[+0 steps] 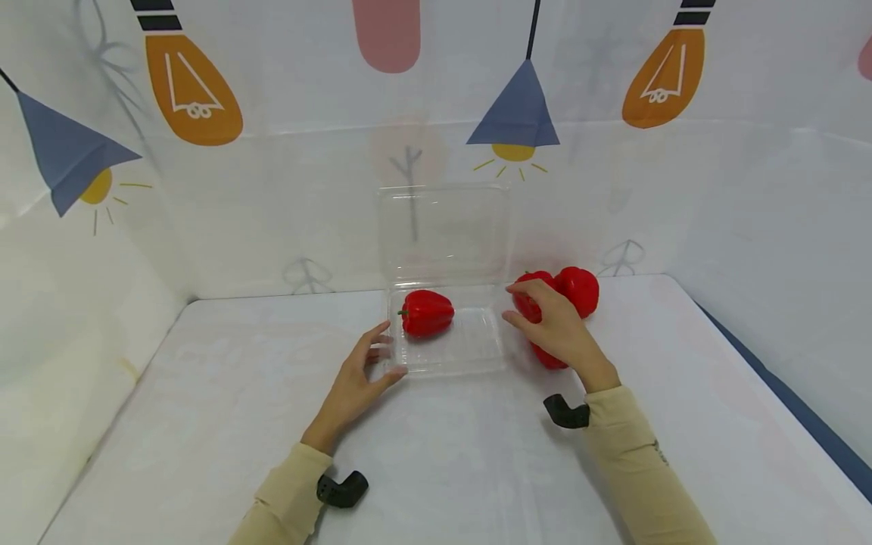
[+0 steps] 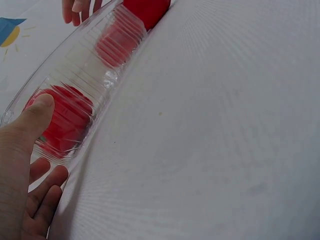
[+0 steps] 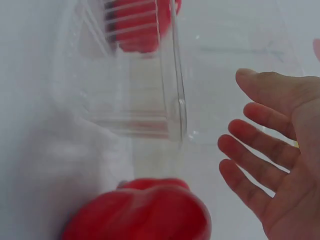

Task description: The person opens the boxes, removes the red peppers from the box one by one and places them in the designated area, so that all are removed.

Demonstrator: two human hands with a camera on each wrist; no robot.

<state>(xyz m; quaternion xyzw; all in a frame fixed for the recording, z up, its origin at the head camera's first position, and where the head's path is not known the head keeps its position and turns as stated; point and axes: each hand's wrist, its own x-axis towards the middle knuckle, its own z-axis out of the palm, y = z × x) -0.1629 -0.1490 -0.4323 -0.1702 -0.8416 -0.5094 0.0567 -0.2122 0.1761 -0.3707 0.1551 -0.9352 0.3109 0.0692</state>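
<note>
A clear plastic clamshell box [image 1: 477, 337] sits on the table, its hinged lid [image 1: 446, 235] standing up at the back. Inside, on the left, lies one red bell pepper [image 1: 428, 313]. My left hand [image 1: 357, 382] is at the box's left side, thumb by the front corner, fingers loosely bent and spread; in the left wrist view the thumb [image 2: 35, 117] overlaps the box wall. My right hand [image 1: 555, 325] is over the peppers right of the box, fingers apart and holding nothing. It partly hides a back pepper [image 1: 526, 306] and a front pepper [image 1: 547, 359]; another pepper [image 1: 580, 291] lies behind.
A white cloth covers the table [image 1: 225, 424]. Behind it hangs a white curtain [image 1: 272, 204] printed with lamps and bulbs. Black curved pieces [image 1: 343, 490] stick out at both wrists. A blue strip [image 1: 770, 378] runs along the right edge.
</note>
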